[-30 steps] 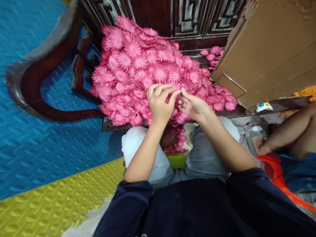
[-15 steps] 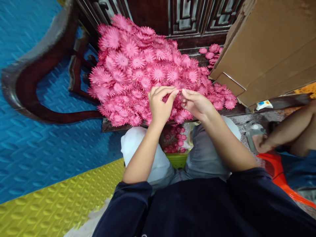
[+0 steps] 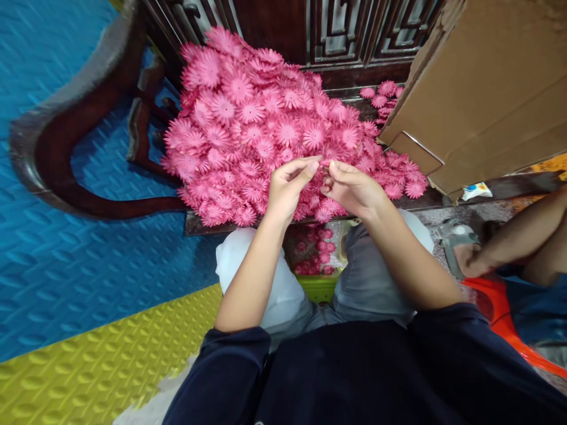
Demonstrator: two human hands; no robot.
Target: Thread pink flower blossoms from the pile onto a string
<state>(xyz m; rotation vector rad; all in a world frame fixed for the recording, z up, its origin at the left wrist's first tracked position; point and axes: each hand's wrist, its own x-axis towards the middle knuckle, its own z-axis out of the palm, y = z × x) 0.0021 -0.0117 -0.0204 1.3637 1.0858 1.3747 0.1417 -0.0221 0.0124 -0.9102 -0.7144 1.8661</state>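
A large heap of pink artificial flower heads (image 3: 252, 112), with many thin petals each, lies on a dark wooden seat in front of me. Over its near edge, my left hand (image 3: 286, 189) is closed in a pinch of thumb and forefinger. My right hand (image 3: 357, 189) pinches from the other side, its other fingers curled. Between the two sets of fingertips shows a small pink piece (image 3: 325, 163), mostly covered by the fingers; its exact shape is too small to tell.
A curved wooden armrest (image 3: 44, 171) rises at left. At right a cardboard box (image 3: 482, 88) stands by the flowers, a small white packet (image 3: 477, 190) beside it. Between my knees is a green basin (image 3: 319, 288) with more pink flowers. Another person's foot (image 3: 469, 260) is at right.
My fingertips have shifted slightly, and more of the pink piece shows between them. The whole view has drifted a little; the heap looks the same.
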